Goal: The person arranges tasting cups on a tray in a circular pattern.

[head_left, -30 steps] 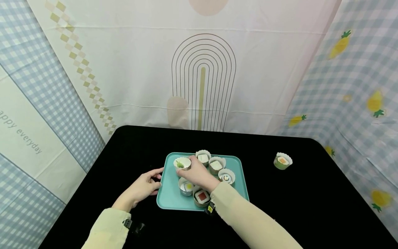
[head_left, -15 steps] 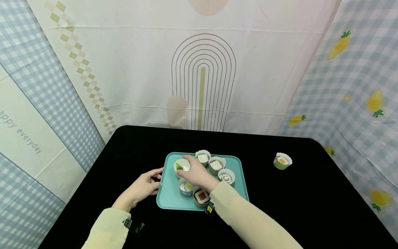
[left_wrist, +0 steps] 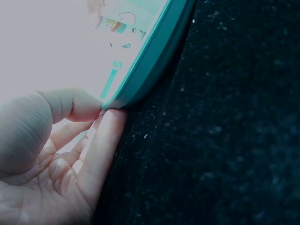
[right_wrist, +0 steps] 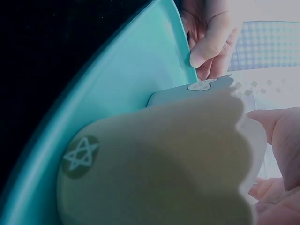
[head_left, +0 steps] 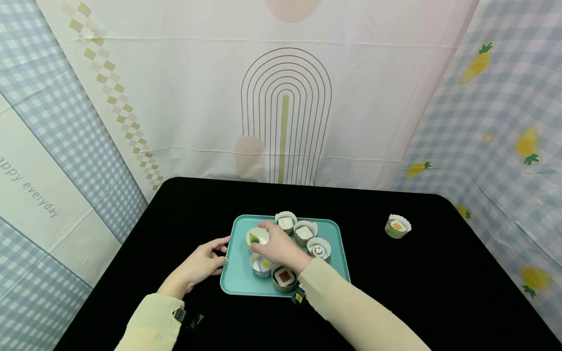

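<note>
A turquoise tray [head_left: 246, 285] lies on the black table, holding several scalloped paper baking cups. My right hand [head_left: 281, 247] grips the rim of one cup [head_left: 252, 239] at the tray's back left; a white piece with a green leaf shape shows in it. At the tray's left edge my left hand [head_left: 199, 265] pinches the rim between thumb [left_wrist: 77, 104] and fingers. Just in front of the gripped cup stand a cup with a yellow-dotted piece [head_left: 262, 265] and a cup with a red-centred piece [head_left: 284, 278]. The right wrist view hides the gripped cup behind a nearer cup [right_wrist: 154, 159].
Three more cups, a back cup [head_left: 286, 223], a middle cup [head_left: 305, 233] and a swirl-topped cup [head_left: 319, 249], stand on the tray's right half. Apart from the tray, a green cup with an orange-topped piece [head_left: 397, 226] stands on the table [head_left: 395, 282]. Patterned curtains hang behind.
My right hand has lowered the leaf-topped cup slightly onto the tray area and still grips it. My left hand stays at the tray's edge.
</note>
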The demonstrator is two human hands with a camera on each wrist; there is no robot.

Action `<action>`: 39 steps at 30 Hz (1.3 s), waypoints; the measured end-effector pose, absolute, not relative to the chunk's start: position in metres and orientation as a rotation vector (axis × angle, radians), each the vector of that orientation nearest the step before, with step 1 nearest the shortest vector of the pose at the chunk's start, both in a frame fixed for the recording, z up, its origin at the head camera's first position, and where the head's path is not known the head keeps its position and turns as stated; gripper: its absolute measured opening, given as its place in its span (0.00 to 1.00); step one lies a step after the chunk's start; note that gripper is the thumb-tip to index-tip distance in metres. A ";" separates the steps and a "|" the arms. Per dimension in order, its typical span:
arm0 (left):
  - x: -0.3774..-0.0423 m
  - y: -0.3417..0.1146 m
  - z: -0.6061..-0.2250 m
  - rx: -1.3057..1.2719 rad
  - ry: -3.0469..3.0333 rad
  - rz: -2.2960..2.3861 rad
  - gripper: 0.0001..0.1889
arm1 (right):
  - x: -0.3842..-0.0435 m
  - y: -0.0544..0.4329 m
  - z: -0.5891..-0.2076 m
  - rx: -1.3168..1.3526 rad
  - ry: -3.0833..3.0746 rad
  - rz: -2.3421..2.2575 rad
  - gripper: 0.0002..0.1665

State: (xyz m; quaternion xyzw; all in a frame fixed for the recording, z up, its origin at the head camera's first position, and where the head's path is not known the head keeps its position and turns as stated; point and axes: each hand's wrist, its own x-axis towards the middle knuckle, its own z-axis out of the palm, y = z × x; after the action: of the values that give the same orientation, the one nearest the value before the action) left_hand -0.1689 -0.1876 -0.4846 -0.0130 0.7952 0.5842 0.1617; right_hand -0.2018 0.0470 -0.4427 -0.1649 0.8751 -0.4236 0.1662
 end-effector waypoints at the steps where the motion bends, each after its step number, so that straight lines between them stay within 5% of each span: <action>1: -0.169 -0.188 -0.485 -0.034 2.271 1.666 0.31 | -0.201 0.047 -0.442 -0.473 2.484 -1.207 0.39; 24: -0.168 -0.187 -0.485 -0.033 2.285 1.667 0.31 | -0.193 0.056 -0.429 -0.506 2.486 -1.213 0.41; 39: -0.167 -0.186 -0.482 -0.027 2.294 1.671 0.32 | -0.198 0.145 -0.401 -0.269 2.681 -1.322 0.43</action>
State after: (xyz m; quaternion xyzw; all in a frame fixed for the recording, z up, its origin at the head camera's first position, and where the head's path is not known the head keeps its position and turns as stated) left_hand -0.1667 -0.1863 -0.4822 -0.0095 0.7990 0.5819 0.1514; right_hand -0.1980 0.1445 -0.4008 -0.0894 0.8911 -0.4393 0.0701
